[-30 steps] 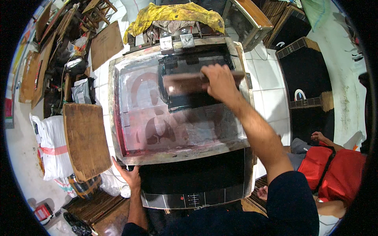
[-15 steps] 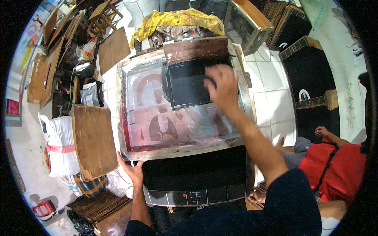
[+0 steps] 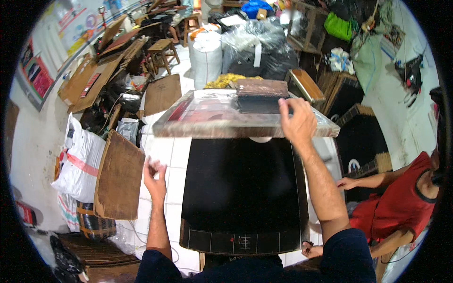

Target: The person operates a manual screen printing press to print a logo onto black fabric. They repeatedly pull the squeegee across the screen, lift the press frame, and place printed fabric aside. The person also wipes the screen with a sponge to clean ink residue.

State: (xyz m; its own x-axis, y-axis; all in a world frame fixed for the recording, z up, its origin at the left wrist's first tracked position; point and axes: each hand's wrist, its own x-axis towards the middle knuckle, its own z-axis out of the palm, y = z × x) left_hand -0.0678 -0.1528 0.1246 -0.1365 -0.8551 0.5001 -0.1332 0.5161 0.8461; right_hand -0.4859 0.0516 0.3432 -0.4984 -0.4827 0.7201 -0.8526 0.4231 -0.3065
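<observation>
A wooden-framed printing screen (image 3: 236,131) is tilted up at its near side, above a black sheet (image 3: 240,188) lying on the board. A dark block (image 3: 257,104) and a brown wooden piece (image 3: 262,87) rest at the screen's far part. My right hand (image 3: 300,123) is over the screen's near right edge, thumb and fingers apart; whether it touches the frame is unclear. To the left of the black sheet my left hand (image 3: 154,178) hangs in the air, fingers loosely bent and apart, holding nothing. Part of a white print (image 3: 260,139) peeks out under the frame.
A person in red (image 3: 389,203) is at the right, with one hand (image 3: 311,250) by the board's near right corner. Printed black sheets (image 3: 363,137) are stacked along the right wall. A brown board (image 3: 120,177) and white sack (image 3: 85,160) stand left; stuffed bags (image 3: 259,52) fill the back.
The screen's near side has risen off the black sheet. My left hand has come away from its edge; my right hand has moved nearer from the dark block. My view has tilted up.
</observation>
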